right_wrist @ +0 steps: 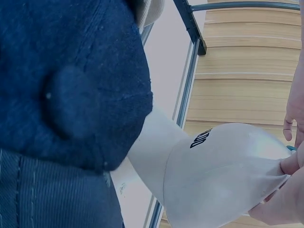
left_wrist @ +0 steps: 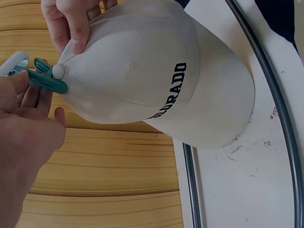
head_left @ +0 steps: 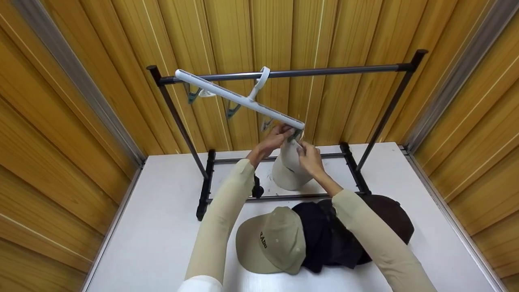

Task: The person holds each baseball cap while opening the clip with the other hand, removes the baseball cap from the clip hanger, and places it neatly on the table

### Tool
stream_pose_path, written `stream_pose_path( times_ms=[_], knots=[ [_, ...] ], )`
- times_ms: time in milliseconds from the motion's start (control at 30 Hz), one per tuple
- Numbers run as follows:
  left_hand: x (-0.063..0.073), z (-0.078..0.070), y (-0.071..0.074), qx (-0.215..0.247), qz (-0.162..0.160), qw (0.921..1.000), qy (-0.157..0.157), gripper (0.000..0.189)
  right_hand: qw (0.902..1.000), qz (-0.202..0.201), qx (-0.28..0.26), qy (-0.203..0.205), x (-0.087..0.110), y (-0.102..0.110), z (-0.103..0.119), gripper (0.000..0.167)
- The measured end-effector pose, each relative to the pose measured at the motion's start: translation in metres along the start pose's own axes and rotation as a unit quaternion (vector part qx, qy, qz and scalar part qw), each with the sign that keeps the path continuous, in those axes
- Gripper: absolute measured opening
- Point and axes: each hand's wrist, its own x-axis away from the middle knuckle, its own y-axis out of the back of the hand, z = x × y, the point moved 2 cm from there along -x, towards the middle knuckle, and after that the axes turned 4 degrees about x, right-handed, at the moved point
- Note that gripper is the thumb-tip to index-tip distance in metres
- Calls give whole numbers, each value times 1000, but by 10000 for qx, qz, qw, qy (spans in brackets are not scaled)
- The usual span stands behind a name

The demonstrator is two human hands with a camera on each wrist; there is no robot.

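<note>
An off-white cap [head_left: 288, 172] with dark lettering hangs crown up below the right end of a white clip hanger [head_left: 239, 96]. My left hand [head_left: 272, 141] pinches a green clip [left_wrist: 50, 81] of that hanger, its tip right at the button on the cap's top. Close beside it, my right hand [head_left: 311, 159] pinches the crown's fabric between thumb and fingers. In the left wrist view the lettered front and brim of the cap show fully. The right wrist view has the pinching fingers [right_wrist: 289, 166] at its right edge.
The hanger hooks over the bar [head_left: 332, 71] of a black rack, more clips dangling from it. In front of the rack lie a beige cap [head_left: 279, 239], a navy cap [head_left: 312, 235] and a dark brown cap [head_left: 391, 215] on the white table [head_left: 162, 227]. Wood-panelled walls surround it.
</note>
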Motion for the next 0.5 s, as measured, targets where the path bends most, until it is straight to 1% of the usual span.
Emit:
stream_pose_path(
  times_ms=[200,333,500],
  knots=[
    [1,0,0,94,-126,9999,-8,40,9999,167,-16,-1,-1,-1,1,26],
    [0,0,0,156,-226,9995,-129,38,9996,267,-109,-60,1,-2,2,25],
    [2,2,0,218,-390,9989,-114,34,9993,310,-170,-121,3,-5,2,25]
  ],
)
